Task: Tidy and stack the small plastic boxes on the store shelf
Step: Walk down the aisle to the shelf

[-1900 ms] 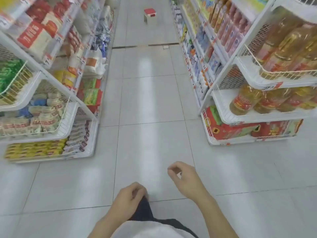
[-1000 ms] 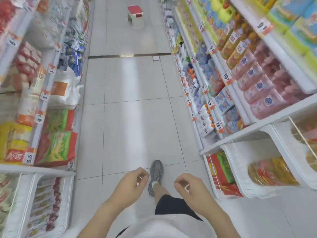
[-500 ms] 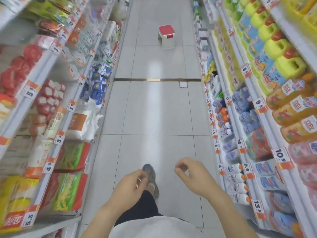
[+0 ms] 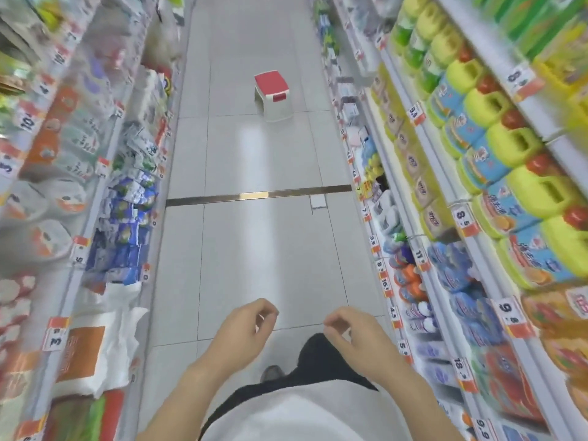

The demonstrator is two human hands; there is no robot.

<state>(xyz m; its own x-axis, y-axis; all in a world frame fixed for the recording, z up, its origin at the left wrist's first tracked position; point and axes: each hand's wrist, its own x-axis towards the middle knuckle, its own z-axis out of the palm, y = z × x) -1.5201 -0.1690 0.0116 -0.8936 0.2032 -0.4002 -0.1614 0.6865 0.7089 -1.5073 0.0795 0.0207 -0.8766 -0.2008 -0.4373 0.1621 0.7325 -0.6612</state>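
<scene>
Down the aisle, going from left to right, the left shelving (image 4: 95,198) carries blurred pale bags with orange labels on its upper levels, blue and white packets (image 4: 125,237) lower down, and white sacks with an orange panel (image 4: 95,348) near the floor; red and white price tags (image 4: 56,332) line the shelf edges. Between the two shelf runs lies a floor of pale tiles (image 4: 254,249), crossed by a dark metal strip (image 4: 257,196) with a small white square just beside its right end. Farther along the floor stands a white step stool with a red top (image 4: 273,93), well apart from the person. Low in the view the left hand (image 4: 243,334) hangs in the air with its fingers loosely curled toward the thumb, holding nothing; the right hand (image 4: 353,334), near it but apart, shows the same loose curl and is also empty. Below the hands are a white top, dark shorts (image 4: 321,358) and the toe of a grey shoe (image 4: 272,373). The right shelving (image 4: 426,192) holds yellow-green jugs with red caps (image 4: 509,144) on upper levels, blue pouches and small bottles lower down, and red and orange packs near the bottom right. Which of the small items on these shelves are the plastic boxes cannot be told; neither hand touches any shelf.
</scene>
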